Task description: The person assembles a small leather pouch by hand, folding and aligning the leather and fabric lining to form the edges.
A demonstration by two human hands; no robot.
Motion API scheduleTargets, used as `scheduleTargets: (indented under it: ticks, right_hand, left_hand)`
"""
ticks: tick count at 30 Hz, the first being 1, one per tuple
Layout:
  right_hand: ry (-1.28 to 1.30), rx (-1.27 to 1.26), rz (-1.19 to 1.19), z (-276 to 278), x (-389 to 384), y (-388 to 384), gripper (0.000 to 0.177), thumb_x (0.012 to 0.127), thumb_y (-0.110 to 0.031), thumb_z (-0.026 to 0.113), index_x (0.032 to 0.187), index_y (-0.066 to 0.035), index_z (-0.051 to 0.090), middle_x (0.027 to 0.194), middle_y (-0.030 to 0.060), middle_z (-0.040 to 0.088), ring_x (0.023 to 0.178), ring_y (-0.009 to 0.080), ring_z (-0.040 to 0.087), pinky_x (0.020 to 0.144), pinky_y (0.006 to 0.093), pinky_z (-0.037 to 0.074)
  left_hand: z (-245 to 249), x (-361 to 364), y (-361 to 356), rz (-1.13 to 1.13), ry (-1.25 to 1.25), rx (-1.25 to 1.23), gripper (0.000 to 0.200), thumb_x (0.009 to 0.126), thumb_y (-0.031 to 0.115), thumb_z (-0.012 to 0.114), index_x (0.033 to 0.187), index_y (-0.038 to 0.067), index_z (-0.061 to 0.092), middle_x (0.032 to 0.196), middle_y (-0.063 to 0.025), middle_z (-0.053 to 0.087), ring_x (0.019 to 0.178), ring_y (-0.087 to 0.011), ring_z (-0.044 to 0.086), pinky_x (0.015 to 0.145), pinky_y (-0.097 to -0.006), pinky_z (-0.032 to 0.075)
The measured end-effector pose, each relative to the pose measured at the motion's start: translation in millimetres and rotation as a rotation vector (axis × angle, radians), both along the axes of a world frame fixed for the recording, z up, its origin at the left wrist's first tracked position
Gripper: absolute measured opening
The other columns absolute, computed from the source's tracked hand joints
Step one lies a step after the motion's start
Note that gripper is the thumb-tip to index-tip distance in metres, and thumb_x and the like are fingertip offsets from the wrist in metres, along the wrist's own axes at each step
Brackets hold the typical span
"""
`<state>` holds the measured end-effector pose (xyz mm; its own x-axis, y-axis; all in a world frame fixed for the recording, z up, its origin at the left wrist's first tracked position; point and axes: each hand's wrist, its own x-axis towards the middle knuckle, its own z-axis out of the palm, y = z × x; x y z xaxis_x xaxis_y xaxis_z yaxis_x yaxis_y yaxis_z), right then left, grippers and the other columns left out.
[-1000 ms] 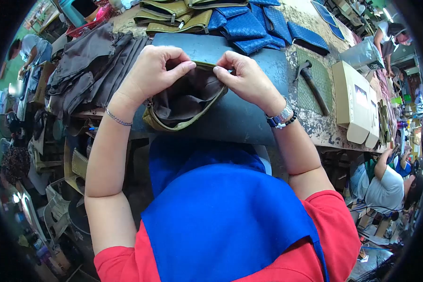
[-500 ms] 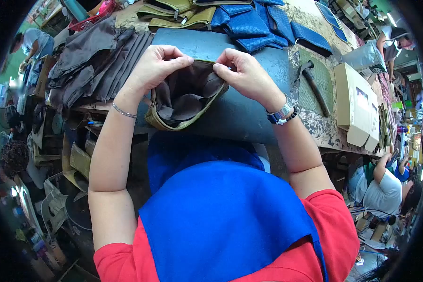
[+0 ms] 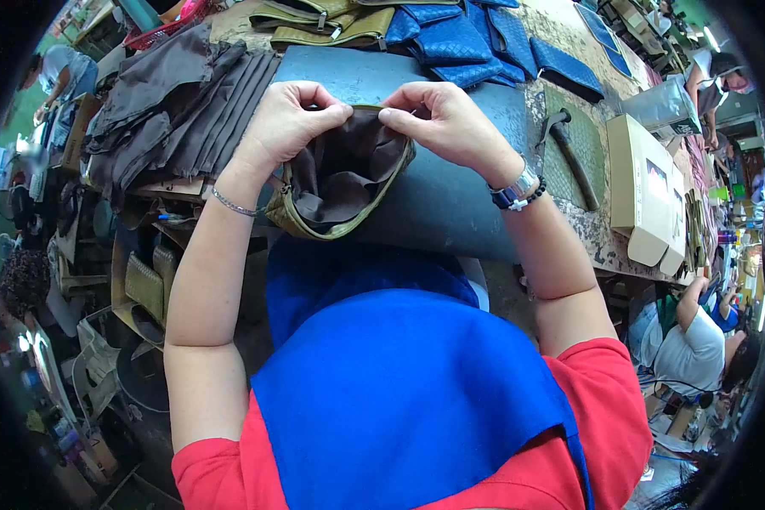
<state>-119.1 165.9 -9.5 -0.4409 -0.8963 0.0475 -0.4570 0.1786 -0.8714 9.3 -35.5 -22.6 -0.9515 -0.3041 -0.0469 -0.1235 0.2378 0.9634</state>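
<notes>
Between my hands is an olive-green zip pouch (image 3: 342,228), its mouth spread wide and its dark brown lining showing. My left hand (image 3: 296,119) pinches the far rim on the left, thumb and fingers closed on the edge. My right hand (image 3: 442,123) is closed on the same rim a little to the right, with the thumb on the lining side. The pouch's near side hangs at the front edge of a dark board (image 3: 472,212) on the table. Fingertips behind the rim are partly hidden.
Dark brown lining pieces (image 3: 174,110) lie stacked at left. Olive pouches (image 3: 331,30) and blue woven pouches (image 3: 455,47) are piled at the back. A hammer (image 3: 574,161) rests on a green mat at right, beside a cardboard box (image 3: 642,191). Other people sit and stand further off.
My right hand has slid slightly left along the rim, closer to my left hand. The pouch has tilted and shifted a little; the view has moved slightly.
</notes>
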Motion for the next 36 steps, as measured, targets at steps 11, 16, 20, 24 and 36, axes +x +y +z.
scheduleTargets:
  ticks: [11,16,20,24,36]
  right_hand:
    - [0.105,0.003,0.031,4.4,-0.6,-5.7,0.024,0.093,-0.022,0.067,0.095,0.002,0.069,0.077,0.0016,0.068,0.072,0.0049,0.059,0.065,0.0231,0.049]
    - [0.056,-0.015,0.057,0.0,-5.0,-5.3,0.024,0.092,-0.022,0.068,0.094,0.002,0.069,0.077,0.0024,0.069,0.072,0.0061,0.061,0.066,0.0236,0.05]
    - [0.137,-0.01,0.073,3.7,-3.5,-8.3,0.024,0.093,-0.022,0.068,0.094,0.002,0.069,0.077,0.0029,0.07,0.071,0.0064,0.062,0.066,0.0239,0.051]
    - [0.059,-0.051,0.091,-0.1,-4.9,-12.7,0.023,0.093,-0.02,0.068,0.092,0.003,0.069,0.077,0.0049,0.071,0.071,0.0073,0.063,0.067,0.0243,0.053]
    - [0.265,-0.127,0.03,-6.7,-9.2,-12.3,0.024,0.092,-0.022,0.069,0.095,0.002,0.069,0.077,0.0082,0.072,0.07,0.0103,0.067,0.065,0.026,0.054]
  left_hand:
    - [-5.0,-0.8,3.4,0.021,0.061,0.013,0.015,0.083,0.016,0.077,0.079,0.002,0.072,0.073,0.0019,0.067,0.066,-0.0029,0.056,0.062,-0.0203,0.047]
    - [-3.1,0.5,4.3,0.015,0.067,0.023,0.014,0.083,0.015,0.076,0.079,0.002,0.072,0.073,0.0016,0.067,0.067,-0.0032,0.057,0.063,-0.0205,0.048]
    - [-3.9,0.4,7.1,-0.001,0.074,0.0,0.014,0.083,0.015,0.076,0.079,0.002,0.072,0.074,0.0012,0.068,0.068,-0.0035,0.058,0.064,-0.0205,0.048]
    - [1.4,3.9,10.7,0.01,0.105,-0.015,0.016,0.082,0.016,0.078,0.082,0.001,0.072,0.077,0.0001,0.069,0.07,-0.0044,0.06,0.066,-0.0209,0.049]
    - [32.8,45.8,39.7,0.012,0.237,-1.097,0.023,0.079,0.031,0.079,0.085,0.01,0.071,0.104,-0.0005,0.069,0.102,-0.0224,0.062,0.105,-0.0574,0.032]
